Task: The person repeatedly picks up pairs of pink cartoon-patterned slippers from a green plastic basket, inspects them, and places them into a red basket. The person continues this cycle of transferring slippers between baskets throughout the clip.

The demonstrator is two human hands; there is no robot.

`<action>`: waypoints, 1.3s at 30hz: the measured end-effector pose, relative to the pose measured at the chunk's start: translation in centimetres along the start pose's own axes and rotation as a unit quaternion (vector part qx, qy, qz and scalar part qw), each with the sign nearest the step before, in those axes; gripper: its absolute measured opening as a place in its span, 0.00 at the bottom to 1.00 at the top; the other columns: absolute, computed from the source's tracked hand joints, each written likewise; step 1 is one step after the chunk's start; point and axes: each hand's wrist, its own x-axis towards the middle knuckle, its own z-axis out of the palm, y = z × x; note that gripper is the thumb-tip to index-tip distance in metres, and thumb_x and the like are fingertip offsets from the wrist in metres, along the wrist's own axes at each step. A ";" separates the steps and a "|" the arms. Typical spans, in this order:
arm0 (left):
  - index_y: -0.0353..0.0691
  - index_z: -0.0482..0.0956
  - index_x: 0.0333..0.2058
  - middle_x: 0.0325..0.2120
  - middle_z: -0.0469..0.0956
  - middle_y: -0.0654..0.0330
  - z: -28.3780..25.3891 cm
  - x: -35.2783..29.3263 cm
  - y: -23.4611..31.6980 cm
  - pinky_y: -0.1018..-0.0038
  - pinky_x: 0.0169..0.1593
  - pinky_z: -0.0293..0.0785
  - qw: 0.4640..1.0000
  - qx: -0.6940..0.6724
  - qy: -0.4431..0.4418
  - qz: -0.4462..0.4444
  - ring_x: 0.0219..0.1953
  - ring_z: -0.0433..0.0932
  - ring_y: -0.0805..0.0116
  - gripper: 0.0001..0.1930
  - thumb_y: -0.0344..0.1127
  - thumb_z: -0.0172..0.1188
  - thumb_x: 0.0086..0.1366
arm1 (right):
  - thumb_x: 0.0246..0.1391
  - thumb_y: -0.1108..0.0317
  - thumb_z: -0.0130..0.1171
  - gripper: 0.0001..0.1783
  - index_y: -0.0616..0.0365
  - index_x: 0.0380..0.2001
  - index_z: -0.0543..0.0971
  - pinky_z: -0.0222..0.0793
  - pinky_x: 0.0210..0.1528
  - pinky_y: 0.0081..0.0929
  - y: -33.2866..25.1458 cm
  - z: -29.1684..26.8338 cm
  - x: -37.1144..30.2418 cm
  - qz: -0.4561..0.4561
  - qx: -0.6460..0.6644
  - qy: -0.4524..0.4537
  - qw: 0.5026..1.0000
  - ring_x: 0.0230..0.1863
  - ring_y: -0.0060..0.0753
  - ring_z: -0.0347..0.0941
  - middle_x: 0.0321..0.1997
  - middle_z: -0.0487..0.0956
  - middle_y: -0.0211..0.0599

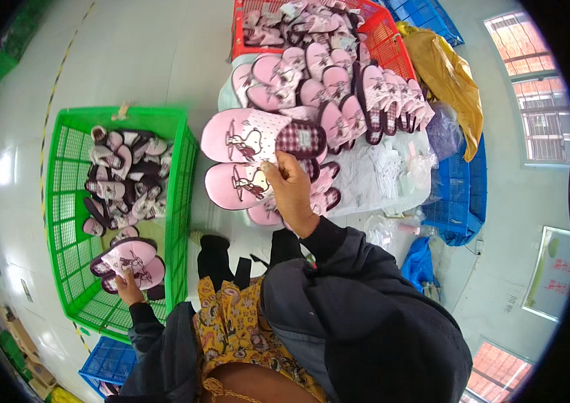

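Bright overall light, white glare on the pale floor (144, 74), strong fisheye curvature, black corners.

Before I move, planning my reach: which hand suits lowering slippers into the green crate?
The left hand, likely: it holds slippers over the crate; the right hand holds other slippers farther away.

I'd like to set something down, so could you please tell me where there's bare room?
Bare floor lies between the green crate and the red crate. A small patch of the white table seems open between the slippers and white papers. The table's far side and the red crate are crowded with slippers.
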 end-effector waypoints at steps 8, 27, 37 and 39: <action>0.33 0.74 0.36 0.29 0.76 0.65 5.5 -9.2 8.0 0.80 0.33 0.67 0.999 0.022 -0.046 0.010 0.29 0.70 0.79 0.12 0.38 0.60 0.62 | 0.52 0.59 0.60 0.18 0.63 0.38 0.77 0.66 0.28 0.28 -0.4 -12.0 13.9 -0.116 -0.099 0.017 0.988 0.24 0.28 0.71 0.24 0.77 0.39; 0.38 0.66 0.21 0.18 0.61 0.69 11.7 -20.8 20.3 0.76 0.24 0.55 0.984 0.151 -0.074 0.063 0.23 0.57 0.79 0.14 0.35 0.60 0.60 | 0.54 0.58 0.60 0.20 0.56 0.46 0.70 0.65 0.26 0.20 12.4 -16.7 32.3 0.142 0.212 -0.121 0.959 0.28 0.21 0.70 0.30 0.73 0.27; 0.35 0.75 0.27 0.16 0.64 0.66 30.4 -19.6 36.2 0.74 0.24 0.58 0.927 0.093 -0.341 0.123 0.22 0.60 0.79 0.13 0.41 0.59 0.61 | 0.59 0.63 0.55 0.13 0.60 0.41 0.74 0.59 0.25 0.14 8.8 -26.3 13.2 0.119 0.241 0.025 0.963 0.25 0.14 0.65 0.28 0.74 0.26; 0.35 0.75 0.27 0.16 0.68 0.62 34.8 -20.4 38.6 0.72 0.25 0.60 0.915 0.105 -0.374 0.112 0.22 0.63 0.79 0.15 0.44 0.60 0.59 | 0.58 0.62 0.56 0.16 0.61 0.44 0.73 0.61 0.27 0.14 10.6 -28.5 10.1 0.180 0.214 0.061 0.958 0.26 0.15 0.65 0.31 0.74 0.30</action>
